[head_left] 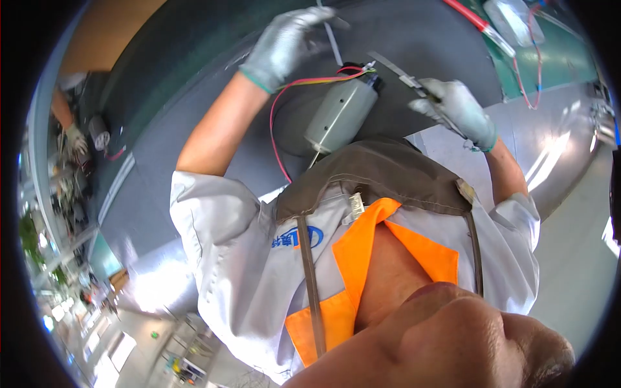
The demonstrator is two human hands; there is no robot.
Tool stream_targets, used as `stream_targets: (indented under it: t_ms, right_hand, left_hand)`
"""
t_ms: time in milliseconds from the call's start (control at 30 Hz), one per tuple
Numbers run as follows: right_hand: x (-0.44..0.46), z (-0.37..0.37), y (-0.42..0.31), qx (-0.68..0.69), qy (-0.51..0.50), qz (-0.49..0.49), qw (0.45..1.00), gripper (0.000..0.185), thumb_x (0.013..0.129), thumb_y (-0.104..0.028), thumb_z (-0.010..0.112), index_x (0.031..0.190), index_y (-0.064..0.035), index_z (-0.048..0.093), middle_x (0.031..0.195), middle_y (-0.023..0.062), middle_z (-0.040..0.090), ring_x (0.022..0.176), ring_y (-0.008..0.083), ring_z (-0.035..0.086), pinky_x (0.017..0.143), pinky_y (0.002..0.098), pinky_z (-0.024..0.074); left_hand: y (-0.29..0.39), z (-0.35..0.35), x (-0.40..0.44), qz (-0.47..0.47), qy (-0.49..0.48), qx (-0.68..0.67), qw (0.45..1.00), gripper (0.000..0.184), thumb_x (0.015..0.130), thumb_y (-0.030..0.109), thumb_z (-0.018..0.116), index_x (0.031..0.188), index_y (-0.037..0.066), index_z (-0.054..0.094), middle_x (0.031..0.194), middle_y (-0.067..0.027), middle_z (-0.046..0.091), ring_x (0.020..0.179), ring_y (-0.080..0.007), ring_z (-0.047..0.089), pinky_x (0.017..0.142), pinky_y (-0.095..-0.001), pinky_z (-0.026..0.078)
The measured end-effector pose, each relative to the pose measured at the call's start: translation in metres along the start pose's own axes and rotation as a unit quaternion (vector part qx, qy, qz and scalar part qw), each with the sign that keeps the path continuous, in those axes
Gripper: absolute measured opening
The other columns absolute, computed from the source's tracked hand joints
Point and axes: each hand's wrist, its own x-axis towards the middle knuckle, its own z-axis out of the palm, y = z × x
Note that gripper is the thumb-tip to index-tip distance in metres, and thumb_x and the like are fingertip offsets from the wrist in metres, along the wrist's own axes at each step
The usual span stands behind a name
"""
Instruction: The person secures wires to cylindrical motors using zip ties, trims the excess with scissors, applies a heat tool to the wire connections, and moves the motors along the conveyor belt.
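Observation:
A grey cylindrical electric motor (343,113) lies at a slant on the dark work surface in front of my apron, its thin shaft pointing toward me. Red and yellow wires (304,81) leave its far end and loop down to the left. Beyond the motor my gloved left hand (288,45) is smeared by motion. Its fingertips overlap a narrow white strip (333,44) that runs down toward the wires; I cannot tell whether they grip it. My gloved right hand (459,110) is closed around a long slim metal tool (409,80), its thin tip reaching toward the motor's wire end.
A red-handled tool (467,14) and a clear plastic-looking piece (514,21) lie at the upper right, beside thin red and blue wires (517,84). At the far left, another person's gloved hand (76,139) is near a second motor (99,132).

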Motion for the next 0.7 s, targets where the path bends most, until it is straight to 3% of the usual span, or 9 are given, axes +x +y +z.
stream_targets:
  t_ms: [133, 167, 267, 333, 400, 467, 533, 567, 700]
  right_hand:
    - [-0.013, 0.022, 0.079, -0.19, 0.183, 0.023, 0.964, 0.058, 0.087, -0.029, 0.072, 0.138, -0.0068, 0.054, 0.114, 0.0221, 0.067, 0.104, 0.039, 0.064, 0.085, 0.0431, 0.0512]
    - [-0.014, 0.022, 0.108, -0.181, 0.213, -0.001, 0.96, 0.057, 0.089, -0.027, 0.071, 0.139, -0.0061, 0.054, 0.114, 0.0187, 0.069, 0.102, 0.0334, 0.066, 0.087, 0.0394, 0.0511]
    - [-0.016, 0.018, 0.094, 0.034, 0.22, 0.044, 0.974, 0.044, 0.097, -0.027, 0.066, 0.133, -0.0028, 0.06, 0.105, 0.009, 0.072, 0.092, 0.0171, 0.066, 0.084, 0.0285, 0.0506]
    - [-0.023, 0.011, 0.048, 0.087, 0.122, 0.104, 0.983, 0.041, 0.099, -0.03, 0.062, 0.128, -0.0009, 0.063, 0.099, 0.0072, 0.071, 0.088, 0.0147, 0.066, 0.081, 0.0264, 0.0501]
    - [-0.034, 0.016, 0.025, 0.13, 0.042, 0.18, 0.974, 0.041, 0.101, -0.033, 0.059, 0.123, 0.001, 0.066, 0.093, 0.0053, 0.071, 0.085, 0.0123, 0.065, 0.077, 0.0243, 0.0497]
    - [0.007, 0.023, 0.015, 0.253, -0.086, 0.01, 0.964, 0.046, 0.099, -0.043, 0.06, 0.111, 0.0004, 0.067, 0.074, 0.0017, 0.065, 0.054, 0.0067, 0.056, 0.047, 0.0218, 0.0416]
    - [0.001, 0.025, -0.013, 0.385, -0.164, 0.009, 0.908, 0.048, 0.098, -0.046, 0.061, 0.11, 0.0004, 0.064, 0.073, 0.0034, 0.064, 0.055, 0.0071, 0.057, 0.048, 0.0218, 0.0432]
    - [0.004, 0.037, -0.014, 0.42, -0.138, 0.035, 0.896, 0.048, 0.097, -0.045, 0.062, 0.112, 0.0009, 0.063, 0.075, 0.0034, 0.065, 0.057, 0.0078, 0.059, 0.05, 0.022, 0.0451]
    - [0.029, 0.066, -0.012, 0.615, -0.179, 0.092, 0.763, 0.04, 0.098, -0.032, 0.064, 0.119, 0.0022, 0.065, 0.088, 0.0038, 0.067, 0.075, 0.0122, 0.064, 0.067, 0.0293, 0.0535]
  left_hand:
    - [0.033, -0.074, -0.145, 0.095, -0.054, 0.282, 0.953, 0.035, 0.092, 0.031, 0.066, 0.096, -0.003, 0.074, 0.118, -0.0125, 0.068, 0.097, -0.0173, 0.064, 0.087, -0.0336, 0.05]
    - [0.034, -0.076, -0.189, -0.038, -0.04, 0.277, 0.959, 0.035, 0.091, 0.03, 0.069, 0.095, -0.004, 0.072, 0.116, -0.0118, 0.068, 0.096, -0.0172, 0.064, 0.085, -0.0338, 0.051]
    - [-0.004, -0.077, -0.289, -0.259, -0.053, 0.539, 0.8, 0.037, 0.088, 0.037, 0.073, 0.103, 0.003, 0.074, 0.112, -0.0125, 0.067, 0.094, -0.025, 0.067, 0.085, -0.0329, 0.053]
    - [-0.028, -0.061, -0.332, -0.302, -0.044, 0.564, 0.768, 0.045, 0.087, 0.041, 0.073, 0.119, 0.009, 0.069, 0.116, -0.0126, 0.067, 0.101, -0.0296, 0.066, 0.089, -0.0359, 0.053]
    - [-0.044, -0.052, -0.34, -0.123, 0.102, 0.626, 0.763, 0.061, 0.086, 0.054, 0.07, 0.131, 0.014, 0.062, 0.122, -0.0192, 0.063, 0.111, -0.0352, 0.062, 0.094, -0.0419, 0.05]
    - [-0.037, -0.049, -0.276, 0.055, 0.228, 0.566, 0.79, 0.072, 0.085, 0.057, 0.07, 0.135, 0.007, 0.057, 0.122, -0.0195, 0.063, 0.113, -0.0341, 0.063, 0.096, -0.0412, 0.05]
    - [-0.022, -0.007, -0.223, 0.25, 0.229, 0.614, 0.713, 0.059, 0.096, 0.037, 0.067, 0.137, -0.002, 0.051, 0.129, -0.0197, 0.061, 0.115, -0.0316, 0.06, 0.098, -0.0386, 0.048]
    - [-0.045, -0.009, -0.191, 0.248, 0.231, 0.579, 0.741, 0.075, 0.083, 0.043, 0.075, 0.141, 0.005, 0.049, 0.13, -0.0216, 0.058, 0.118, -0.0366, 0.057, 0.1, -0.0431, 0.046]
    - [-0.094, 0.043, -0.1, 0.367, 0.114, 0.508, 0.771, 0.087, 0.077, 0.04, 0.074, 0.146, 0.0, 0.041, 0.137, -0.0259, 0.05, 0.129, -0.0442, 0.047, 0.111, -0.0515, 0.034]
